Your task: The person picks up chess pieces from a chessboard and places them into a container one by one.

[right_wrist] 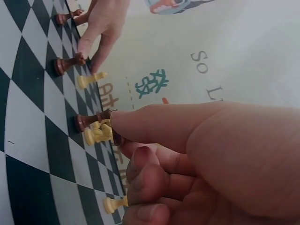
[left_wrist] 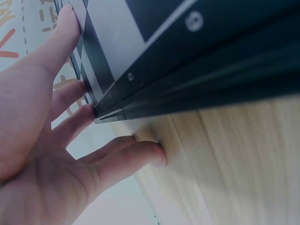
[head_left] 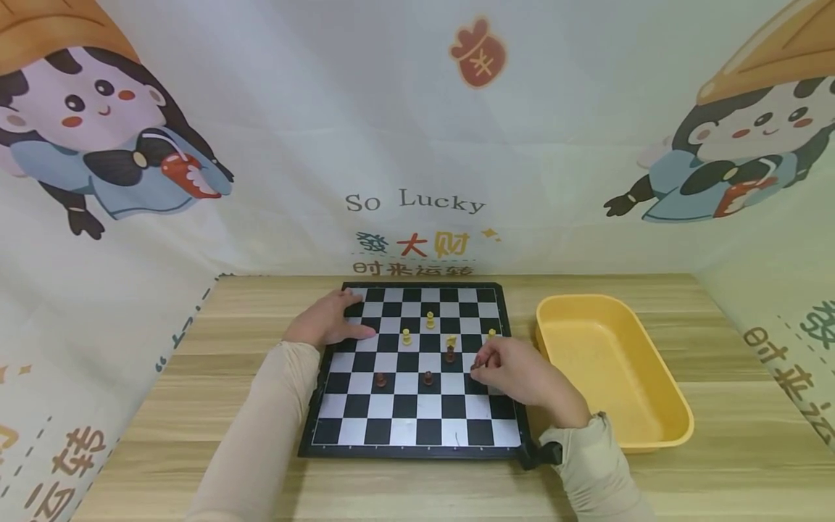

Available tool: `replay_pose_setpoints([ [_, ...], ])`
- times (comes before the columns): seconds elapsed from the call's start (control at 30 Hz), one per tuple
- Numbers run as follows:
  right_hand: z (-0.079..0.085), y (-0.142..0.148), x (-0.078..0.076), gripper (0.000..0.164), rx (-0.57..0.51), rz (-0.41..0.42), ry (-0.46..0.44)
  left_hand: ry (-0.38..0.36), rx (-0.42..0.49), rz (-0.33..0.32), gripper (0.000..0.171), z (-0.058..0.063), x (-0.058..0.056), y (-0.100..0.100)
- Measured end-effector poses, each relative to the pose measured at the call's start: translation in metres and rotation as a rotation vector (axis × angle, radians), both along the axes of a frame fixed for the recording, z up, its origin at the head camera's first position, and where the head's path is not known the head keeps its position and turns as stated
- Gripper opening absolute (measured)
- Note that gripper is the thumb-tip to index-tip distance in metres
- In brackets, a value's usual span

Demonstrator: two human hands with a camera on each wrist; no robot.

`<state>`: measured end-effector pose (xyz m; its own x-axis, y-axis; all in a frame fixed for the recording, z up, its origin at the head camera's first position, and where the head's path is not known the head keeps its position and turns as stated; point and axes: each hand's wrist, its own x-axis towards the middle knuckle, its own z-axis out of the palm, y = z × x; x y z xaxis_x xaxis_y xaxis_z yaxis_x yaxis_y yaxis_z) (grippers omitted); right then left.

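Observation:
A black-and-white chessboard (head_left: 403, 433) lies on the table. My left hand (head_left: 322, 319) rests at its left edge, the thumb on the squares and the other fingers spread; in the left wrist view two fingertips touch the wood. Over the right side of the board, my right hand (head_left: 525, 373) pinches a dark brown chess piece (right_wrist: 116, 136) between thumb and forefinger, which hide most of it. Close by stand a brown piece (head_left: 450, 355) and a yellow knight (head_left: 451, 341). Two more brown pieces (head_left: 381, 380) stand nearer the front, and yellow pieces (head_left: 430, 320) farther back.
To the board's right, a yellow plastic tray (head_left: 678, 424) sits beside my right forearm. A printed cloth (head_left: 293, 152) hangs behind the wooden table (head_left: 215, 341) and along both sides. Something black (head_left: 548, 454) shows at my right cuff, over the board's near right corner.

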<state>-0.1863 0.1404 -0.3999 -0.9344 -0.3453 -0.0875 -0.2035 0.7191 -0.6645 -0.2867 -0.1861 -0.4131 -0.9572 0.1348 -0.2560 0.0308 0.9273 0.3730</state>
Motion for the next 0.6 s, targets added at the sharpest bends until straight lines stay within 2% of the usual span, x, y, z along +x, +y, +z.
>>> replay_pose_setpoints([
  [0.3, 0.008, 0.008, 0.002, 0.012, -0.039, -0.007, 0.026, 0.002, 0.003, -0.003, 0.088, 0.0, -0.001, 0.002],
  [0.43, 0.01, 0.011, 0.002, 0.013, -0.026, -0.047, 0.015, -0.006, 0.012, -0.001, 0.087, -0.001, -0.001, 0.002],
  [0.6, 0.02, 0.018, 0.001, 0.013, -0.02, -0.108, 0.008, 0.0, 0.016, 0.011, 0.086, 0.0, -0.001, -0.001],
])
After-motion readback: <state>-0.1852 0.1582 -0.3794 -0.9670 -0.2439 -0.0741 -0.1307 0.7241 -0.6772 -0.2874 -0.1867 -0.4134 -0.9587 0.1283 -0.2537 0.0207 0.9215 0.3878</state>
